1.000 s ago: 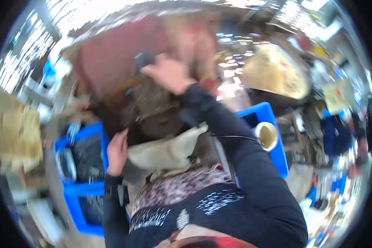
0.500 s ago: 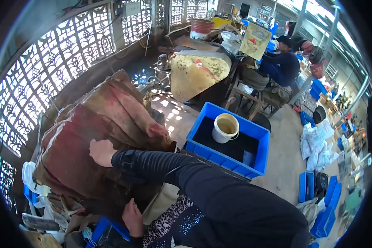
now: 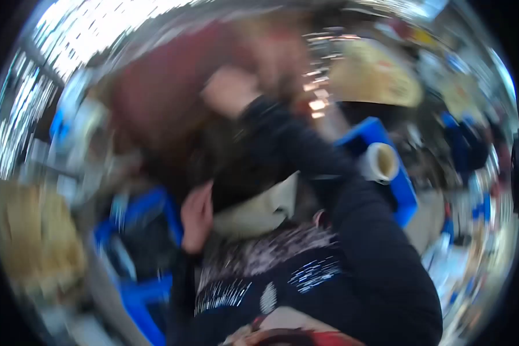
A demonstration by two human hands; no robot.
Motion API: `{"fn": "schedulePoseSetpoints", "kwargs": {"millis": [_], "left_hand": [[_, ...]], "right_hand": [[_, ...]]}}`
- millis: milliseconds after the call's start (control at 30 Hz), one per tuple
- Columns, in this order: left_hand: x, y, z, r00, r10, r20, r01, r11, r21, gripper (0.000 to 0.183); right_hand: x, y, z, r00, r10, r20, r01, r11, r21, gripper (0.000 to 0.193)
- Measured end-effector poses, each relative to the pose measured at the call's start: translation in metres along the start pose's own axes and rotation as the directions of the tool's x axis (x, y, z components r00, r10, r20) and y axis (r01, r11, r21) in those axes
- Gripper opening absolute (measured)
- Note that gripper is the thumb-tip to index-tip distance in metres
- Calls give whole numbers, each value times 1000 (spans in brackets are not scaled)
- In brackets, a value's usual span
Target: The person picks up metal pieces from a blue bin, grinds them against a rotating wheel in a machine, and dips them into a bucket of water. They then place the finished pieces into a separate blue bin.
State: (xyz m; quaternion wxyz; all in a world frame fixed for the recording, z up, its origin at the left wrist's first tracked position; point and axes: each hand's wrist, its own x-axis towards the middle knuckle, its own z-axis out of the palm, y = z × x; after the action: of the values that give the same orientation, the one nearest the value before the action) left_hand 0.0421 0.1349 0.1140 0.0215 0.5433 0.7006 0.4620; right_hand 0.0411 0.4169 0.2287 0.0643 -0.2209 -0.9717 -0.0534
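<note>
Reddish cloth sack (image 3: 167,98), bulky and soft, right hand (image 3: 230,92) on it, left hand (image 3: 197,216) open, blurred

- Right hand (image 3: 232,91) is resting on a dark red cloth (image 3: 161,98); the cloth is looking matt and soft, with motion blur hiding its weave.
- Left hand (image 3: 197,216) is lying against a dark brown fabric bundle (image 3: 242,173), also matt, with a pale beige cloth (image 3: 259,210) just below it, looking smooth and dull.
- Sleeves covering both forearms are showing as dark matt textile.
- Blue crate (image 3: 406,190), right of the right forearm, is appearing as smooth, slightly glossy plastic.
- Cream bucket (image 3: 380,164) inside that crate is looking like smooth plastic.
- Second blue crate (image 3: 138,294), left of the left hand, is showing the same plastic sheen.
</note>
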Motion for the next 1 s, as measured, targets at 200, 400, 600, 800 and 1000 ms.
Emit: {"fn": "schedulePoseSetpoints", "kwargs": {"millis": [200, 400, 600, 800, 1000], "left_hand": [[-54, -37, -102, 835, -184, -518, 318, 930, 182, 19], [-209, -72, -130, 636, -517, -574, 759, 556, 340, 15], [-215, -101, -89, 609, -698, -377, 751, 354, 558, 17], [-205, -125, -71, 836, -547, -29, 268, 363, 893, 16], [-212, -123, -84, 814, -518, 261, -71, 357, 931, 15]], "right_hand": [[73, 138, 65, 905, -416, -90, 367, 870, -330, 24], [74, 59, 55, 996, -31, 89, -10, 902, 431, 59], [85, 71, 67, 1000, -21, 9, 15, 902, 432, 57], [77, 68, 47, 992, -20, 121, -31, 914, 404, 58], [43, 35, 32, 998, 24, -50, -9, 961, 276, 61]]}}
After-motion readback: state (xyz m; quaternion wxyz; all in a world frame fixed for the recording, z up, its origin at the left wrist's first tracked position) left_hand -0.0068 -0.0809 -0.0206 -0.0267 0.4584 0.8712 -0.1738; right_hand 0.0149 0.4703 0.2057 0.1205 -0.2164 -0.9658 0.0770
